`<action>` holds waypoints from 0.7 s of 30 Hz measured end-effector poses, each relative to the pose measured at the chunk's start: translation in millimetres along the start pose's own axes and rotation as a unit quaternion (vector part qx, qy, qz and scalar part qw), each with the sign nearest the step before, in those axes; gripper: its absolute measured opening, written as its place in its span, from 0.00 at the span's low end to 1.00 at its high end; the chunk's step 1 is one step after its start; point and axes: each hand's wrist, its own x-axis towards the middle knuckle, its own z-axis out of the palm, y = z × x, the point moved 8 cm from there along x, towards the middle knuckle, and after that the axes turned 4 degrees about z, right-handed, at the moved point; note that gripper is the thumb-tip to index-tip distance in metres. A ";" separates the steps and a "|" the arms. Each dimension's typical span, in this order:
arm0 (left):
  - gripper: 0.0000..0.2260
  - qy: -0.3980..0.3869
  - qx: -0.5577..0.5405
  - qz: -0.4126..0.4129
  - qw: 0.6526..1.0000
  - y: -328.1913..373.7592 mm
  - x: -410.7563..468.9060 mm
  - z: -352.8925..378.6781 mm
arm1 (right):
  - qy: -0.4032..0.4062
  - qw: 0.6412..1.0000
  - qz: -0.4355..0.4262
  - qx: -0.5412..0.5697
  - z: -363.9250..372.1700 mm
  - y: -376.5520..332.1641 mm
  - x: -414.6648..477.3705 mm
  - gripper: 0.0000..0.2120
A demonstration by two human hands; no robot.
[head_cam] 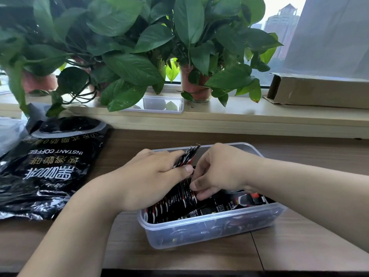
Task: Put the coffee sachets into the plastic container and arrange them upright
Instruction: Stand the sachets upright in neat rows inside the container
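Step in hand looks like the arranging: most sachets [175,200] are already inside the container [199,234], which sits on the table [299,246] in front of the person. The left hand [151,176] is clenched round a bundle of sachets, thumb pressed on the near face; their top ends stick up above the fingers, tilted toward the far rim. The right hand [217,170] pinches at the same stack w/ fingertips, approx. at its near edge, sorting or squaring it; it is touching the sachets, but whether it truly holds one can't be told. A row stands on edge along the left side of the container; a few lie flat at the right end.

Next move, as a guess: seat the held bundle upright beside the standing row, then lift the flat ones and stand them too. Needs the left hand to brace the row so it doesn't topple.

Writing: the black bag [50,166], lying flat just left of the container, reads "INSTANT COFFEE", upside down to the viewer, plus large Chinese characters. Sachet print is too small to read.
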 end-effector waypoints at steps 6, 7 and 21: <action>0.22 -0.029 0.002 -0.016 0.999 5.7 -1.9 -1.1 | 0.027 0.997 -0.040 -0.064 -32.6 -10.0 -9.4 0.02; 0.20 -0.030 0.003 -0.018 0.999 6.7 -1.8 -1.6 | 0.050 0.992 -0.060 -0.103 -43.0 -13.3 -13.1 0.03; 0.17 -0.040 0.009 -0.037 0.998 2.9 -2.6 1.7 | 0.060 0.789 -0.205 -0.576 -26.9 4.2 2.2 0.16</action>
